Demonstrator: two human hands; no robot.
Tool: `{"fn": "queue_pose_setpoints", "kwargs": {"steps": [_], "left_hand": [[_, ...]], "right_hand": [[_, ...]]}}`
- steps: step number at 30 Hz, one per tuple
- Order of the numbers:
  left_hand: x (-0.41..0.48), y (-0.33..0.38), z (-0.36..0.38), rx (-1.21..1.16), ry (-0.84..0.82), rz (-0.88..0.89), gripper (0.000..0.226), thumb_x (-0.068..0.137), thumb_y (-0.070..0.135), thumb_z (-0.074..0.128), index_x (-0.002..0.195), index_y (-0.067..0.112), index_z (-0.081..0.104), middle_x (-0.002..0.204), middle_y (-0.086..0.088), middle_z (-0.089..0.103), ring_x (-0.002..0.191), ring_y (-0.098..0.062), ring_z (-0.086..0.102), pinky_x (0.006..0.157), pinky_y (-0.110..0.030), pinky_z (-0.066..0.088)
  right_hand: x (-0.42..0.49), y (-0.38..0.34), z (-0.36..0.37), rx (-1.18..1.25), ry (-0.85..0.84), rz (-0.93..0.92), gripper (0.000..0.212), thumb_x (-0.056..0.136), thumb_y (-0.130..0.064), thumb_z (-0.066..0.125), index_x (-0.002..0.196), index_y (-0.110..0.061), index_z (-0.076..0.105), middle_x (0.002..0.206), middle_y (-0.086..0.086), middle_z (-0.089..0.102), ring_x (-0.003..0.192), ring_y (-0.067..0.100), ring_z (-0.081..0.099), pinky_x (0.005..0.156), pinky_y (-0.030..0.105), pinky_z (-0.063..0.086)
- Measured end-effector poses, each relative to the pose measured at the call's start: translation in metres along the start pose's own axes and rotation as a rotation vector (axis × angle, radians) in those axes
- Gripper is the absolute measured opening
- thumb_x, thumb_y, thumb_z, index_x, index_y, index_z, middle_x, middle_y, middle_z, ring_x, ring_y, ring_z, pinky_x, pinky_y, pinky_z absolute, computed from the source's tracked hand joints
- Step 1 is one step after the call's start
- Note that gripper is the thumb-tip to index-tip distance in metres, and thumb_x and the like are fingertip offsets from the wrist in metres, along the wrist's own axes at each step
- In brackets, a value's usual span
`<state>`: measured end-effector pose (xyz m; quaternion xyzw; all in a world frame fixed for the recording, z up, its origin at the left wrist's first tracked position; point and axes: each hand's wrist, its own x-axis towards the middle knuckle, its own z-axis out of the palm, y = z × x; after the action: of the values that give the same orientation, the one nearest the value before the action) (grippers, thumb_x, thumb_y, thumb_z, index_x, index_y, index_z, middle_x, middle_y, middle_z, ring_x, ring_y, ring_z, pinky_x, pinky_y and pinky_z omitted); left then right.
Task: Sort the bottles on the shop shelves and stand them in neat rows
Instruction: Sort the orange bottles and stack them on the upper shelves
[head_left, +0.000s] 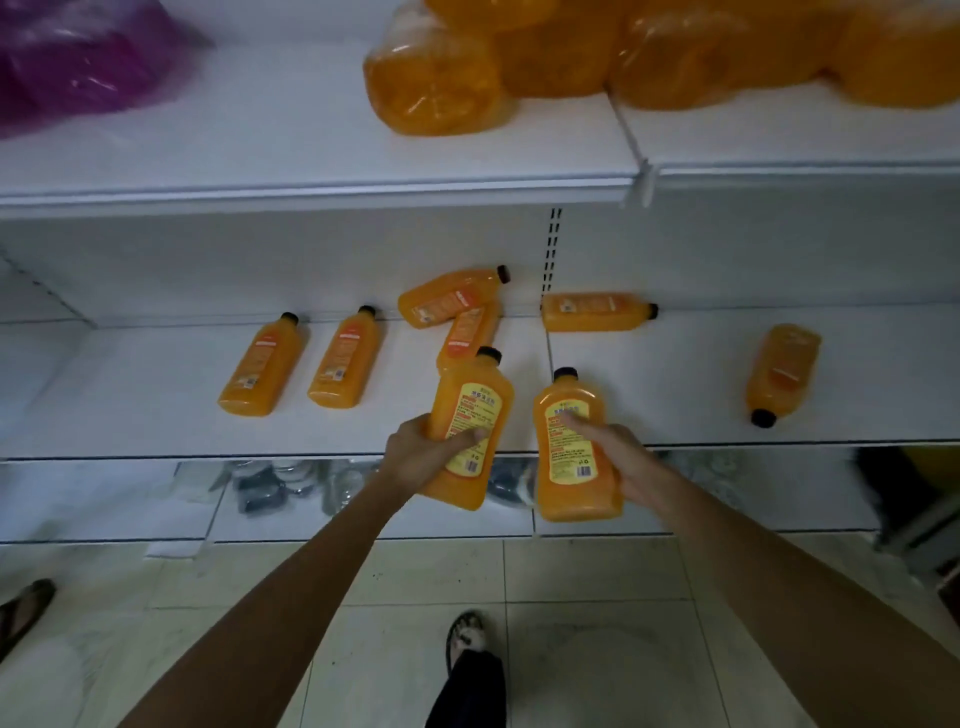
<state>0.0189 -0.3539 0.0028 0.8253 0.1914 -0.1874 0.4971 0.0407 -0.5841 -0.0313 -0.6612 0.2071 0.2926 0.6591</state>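
Observation:
My left hand (423, 453) grips an orange bottle (470, 410) with a black cap and yellow label, held in front of the middle shelf (156, 415). My right hand (618, 457) grips a second orange bottle (574, 457) beside it. Both bottles are upright and slightly tilted, their lower halves hanging below the shelf's front edge. On the shelf behind, two bottles (262, 366) (345, 364) stand side by side at the left. Two more (449, 301) (467, 332) lie crossed in the middle. One (597, 310) lies against the back wall, and another (782, 371) lies at the right, cap toward me.
The top shelf (311, 156) carries plastic-wrapped packs of orange bottles (434, 83) and a purple bag (78, 57) at the left. A lower shelf (363, 514) holds dark wrapped items. My foot (467, 636) is on the tiled floor, with another person's sandal (23, 608) at the left edge.

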Motion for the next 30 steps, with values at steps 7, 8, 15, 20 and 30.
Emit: {"fn": "queue_pose_setpoints", "kwargs": {"steps": [7,8,15,20,30], "left_hand": [[-0.077,0.077,0.107,-0.043,-0.121,0.259,0.051,0.074,0.043,0.073,0.115,0.017,0.058,0.113,-0.004,0.067,0.086,-0.013,0.064,0.069,-0.02,0.05],[-0.087,0.092,0.124,-0.037,-0.145,0.295,0.052,0.074,0.043,0.073,0.115,0.016,0.058,0.112,-0.004,0.067,0.086,-0.014,0.064,0.069,-0.02,0.05],[-0.15,0.187,0.216,-0.026,-0.286,0.547,0.053,0.073,0.043,0.074,0.116,0.02,0.053,0.114,-0.002,0.064,0.097,-0.018,0.063,0.087,-0.036,0.053],[-0.177,0.237,0.257,-0.061,-0.361,0.67,0.042,0.079,0.039,0.069,0.114,0.025,0.051,0.107,0.004,0.061,0.088,-0.012,0.06,0.067,-0.019,0.049],[-0.169,0.355,0.324,-0.115,-0.413,0.84,0.047,0.082,0.044,0.065,0.119,0.018,0.052,0.113,-0.001,0.065,0.096,-0.015,0.064,0.077,-0.027,0.054]], "right_hand": [[-0.119,-0.017,-0.127,0.024,0.179,-0.266,0.031,0.08,-0.023,0.072,0.107,-0.012,0.063,0.098,0.011,0.072,0.082,0.023,0.07,0.065,0.033,0.055],[-0.137,-0.018,-0.15,0.053,0.236,-0.304,0.03,0.08,-0.022,0.071,0.107,-0.012,0.063,0.098,0.011,0.072,0.081,0.023,0.07,0.064,0.032,0.055],[-0.237,-0.011,-0.263,0.278,0.521,-0.421,0.028,0.078,-0.023,0.074,0.104,-0.017,0.063,0.101,0.009,0.07,0.091,0.026,0.068,0.077,0.041,0.054],[-0.275,-0.018,-0.314,0.373,0.72,-0.49,0.027,0.082,-0.027,0.071,0.103,-0.015,0.06,0.09,0.003,0.066,0.078,0.017,0.064,0.064,0.034,0.051],[-0.283,-0.088,-0.396,0.639,0.681,-0.645,0.025,0.092,-0.043,0.054,0.099,-0.02,0.061,0.09,0.005,0.067,0.081,0.019,0.064,0.065,0.037,0.056]]}}
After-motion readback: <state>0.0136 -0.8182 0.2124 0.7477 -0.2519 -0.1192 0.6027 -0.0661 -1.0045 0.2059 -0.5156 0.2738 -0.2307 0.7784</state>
